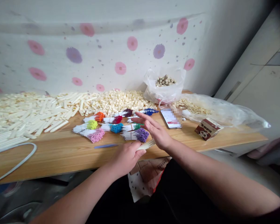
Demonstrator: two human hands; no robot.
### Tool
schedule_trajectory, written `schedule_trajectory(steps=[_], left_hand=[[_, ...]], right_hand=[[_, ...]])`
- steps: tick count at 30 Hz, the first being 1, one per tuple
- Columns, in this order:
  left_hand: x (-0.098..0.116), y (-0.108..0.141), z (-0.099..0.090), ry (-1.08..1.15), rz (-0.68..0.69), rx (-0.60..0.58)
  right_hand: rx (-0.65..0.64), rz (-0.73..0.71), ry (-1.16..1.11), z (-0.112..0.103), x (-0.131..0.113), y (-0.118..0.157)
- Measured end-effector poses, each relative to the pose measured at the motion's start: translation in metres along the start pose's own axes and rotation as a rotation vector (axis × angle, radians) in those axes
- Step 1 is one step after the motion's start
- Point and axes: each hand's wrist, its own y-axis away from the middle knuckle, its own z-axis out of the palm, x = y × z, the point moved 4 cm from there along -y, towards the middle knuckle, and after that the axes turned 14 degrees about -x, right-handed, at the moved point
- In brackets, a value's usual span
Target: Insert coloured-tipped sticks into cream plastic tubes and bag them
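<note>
My left hand (127,157) is closed around a small bundle of thin whitish sticks (146,145) over the table's front edge. The bundle points to the right, and its far end meets the palm of my right hand (157,132). That hand is open, its fingers stretched out and held together. Just beyond my hands lie several bundles of white sticks with coloured tips, among them a purple bundle (136,135), a pink bundle (93,135), a blue bundle (112,127) and an orange bundle (94,117).
Loose cream plastic tubes (58,107) and short cream pieces (121,100) heap along the wall. Further right are a plastic bag (151,88) of sticks, a phone (169,118), a small carton (207,129) and clear plastic wrap (238,109). A white cable (25,160) loops at left.
</note>
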Motion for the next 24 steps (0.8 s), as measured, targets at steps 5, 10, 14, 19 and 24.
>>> schedule_trajectory(steps=[5, 10, 14, 19, 24], left_hand=[[0.004, -0.008, 0.001, -0.11, -0.06, 0.027], [0.017, -0.006, -0.007, -0.131, -0.012, 0.026], [0.026, -0.006, -0.013, -0.174, 0.009, -0.009], [0.021, -0.011, -0.008, -0.235, -0.052, 0.0], [0.022, -0.006, -0.008, -0.261, -0.041, 0.027]], right_hand=[[-0.02, -0.015, 0.015, -0.002, -0.001, 0.006], [-0.051, -0.066, -0.023, -0.007, -0.008, 0.009], [-0.07, -0.043, -0.016, -0.008, -0.011, 0.011], [-0.061, -0.027, 0.094, -0.006, -0.011, 0.015], [-0.047, 0.002, 0.037, -0.003, -0.005, 0.012]])
